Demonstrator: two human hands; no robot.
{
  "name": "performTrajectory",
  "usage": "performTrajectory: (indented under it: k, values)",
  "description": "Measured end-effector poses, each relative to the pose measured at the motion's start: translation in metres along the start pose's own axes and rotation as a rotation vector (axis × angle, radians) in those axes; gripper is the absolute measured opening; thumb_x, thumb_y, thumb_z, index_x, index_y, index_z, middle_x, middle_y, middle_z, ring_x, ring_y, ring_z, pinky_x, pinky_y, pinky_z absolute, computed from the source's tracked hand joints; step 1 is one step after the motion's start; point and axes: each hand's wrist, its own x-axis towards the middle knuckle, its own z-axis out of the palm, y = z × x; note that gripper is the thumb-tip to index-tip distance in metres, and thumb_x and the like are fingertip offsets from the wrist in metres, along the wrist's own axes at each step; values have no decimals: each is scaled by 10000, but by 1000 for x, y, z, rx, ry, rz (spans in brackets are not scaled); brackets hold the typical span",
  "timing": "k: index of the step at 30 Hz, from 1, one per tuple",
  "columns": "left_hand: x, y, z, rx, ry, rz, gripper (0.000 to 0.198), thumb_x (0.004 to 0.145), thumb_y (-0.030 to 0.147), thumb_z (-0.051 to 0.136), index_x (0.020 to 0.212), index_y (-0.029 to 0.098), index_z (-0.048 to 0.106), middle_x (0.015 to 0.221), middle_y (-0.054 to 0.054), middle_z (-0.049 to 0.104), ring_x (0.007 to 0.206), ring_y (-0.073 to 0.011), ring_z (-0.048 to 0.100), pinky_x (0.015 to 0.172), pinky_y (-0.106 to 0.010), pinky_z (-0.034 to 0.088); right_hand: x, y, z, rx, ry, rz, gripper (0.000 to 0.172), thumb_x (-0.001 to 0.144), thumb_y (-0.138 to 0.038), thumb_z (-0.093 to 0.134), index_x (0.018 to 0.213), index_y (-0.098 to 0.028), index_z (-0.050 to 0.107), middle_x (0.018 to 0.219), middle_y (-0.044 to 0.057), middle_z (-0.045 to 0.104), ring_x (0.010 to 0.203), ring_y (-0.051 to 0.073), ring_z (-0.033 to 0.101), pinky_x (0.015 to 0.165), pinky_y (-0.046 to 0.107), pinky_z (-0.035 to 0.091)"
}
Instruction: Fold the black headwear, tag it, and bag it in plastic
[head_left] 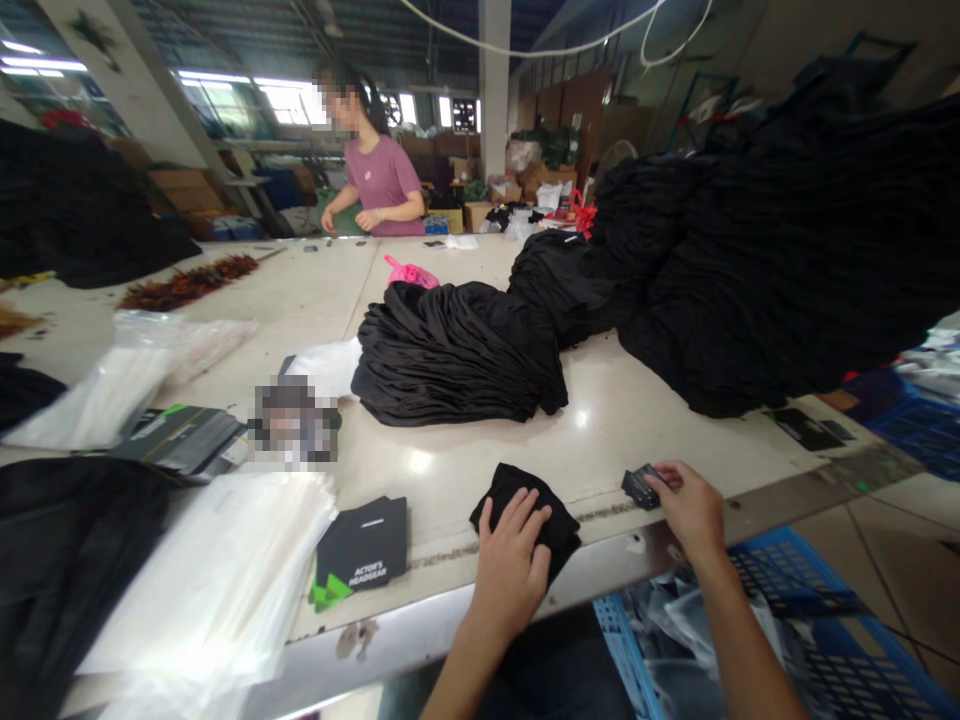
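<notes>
My left hand (514, 545) lies flat, fingers spread, on a folded black cloth (564, 520) near the table's front edge. To its right, my right hand (690, 500) pinches at a small stack of dark tags (640, 486) resting on the table. Left of the cloth is a pile of black cards (367, 540) printed "ACTOR'S HEADGEAR" with green triangles. Beyond my hands rises a heap of black fabric pieces (457, 350), which joins a much larger black mound (787, 250) at the right.
Clear plastic bags (217, 560) lie at the front left, beside black fabric (67, 560). More printed cards (180, 440) are behind them. A blue plastic crate (847, 640) holding bagged items stands below the table's front edge. A person in a pink shirt (382, 180) stands across the table (442, 470).
</notes>
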Motion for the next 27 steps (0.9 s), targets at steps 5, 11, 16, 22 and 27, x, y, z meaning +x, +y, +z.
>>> performTrajectory:
  k: [5, 11, 16, 22, 27]
  values:
    - [1, 0, 0, -52, 20, 5, 557, 837, 48, 432, 1302, 255, 659, 1535, -13, 546, 1499, -226, 428, 1299, -643, 110, 1, -3, -4, 49, 7, 66, 383, 752, -538, 595, 925, -203, 662, 866, 104, 736, 786, 267, 666, 779, 388, 475]
    - [2, -3, 1, -64, 26, 29, 525, 795, -4, 409, 1177, 230, 682, 1476, -27, 605, 1490, -214, 441, 1306, -628, 71, -3, -18, -13, 125, 17, 113, 369, 706, -570, 637, 790, -210, 640, 816, 110, 693, 809, 298, 616, 809, 443, 443]
    - [-9, -9, -23, -55, -41, 112, 576, 914, 86, 444, 1452, 280, 512, 1639, -52, 403, 1558, -256, 326, 1273, -688, 108, -27, -53, -11, 408, -131, 119, 561, 768, -635, 646, 1073, -166, 608, 870, 89, 678, 773, 241, 651, 655, 341, 506]
    - [-72, -94, -91, 265, 239, 97, 510, 1001, 237, 473, 1509, 278, 471, 1658, -114, 355, 1547, -330, 327, 1185, -614, 391, -72, -108, -11, 730, -360, 144, 482, 816, -560, 764, 1083, -183, 627, 895, 44, 612, 753, 166, 613, 576, 245, 490]
    - [-123, -172, -120, 580, 272, 191, 452, 980, 212, 481, 1420, 208, 582, 1544, -139, 520, 1392, -332, 553, 1015, -494, 588, -87, -127, -8, 726, -361, 153, 423, 794, -539, 809, 917, -202, 584, 929, 39, 597, 873, 172, 620, 659, 218, 515]
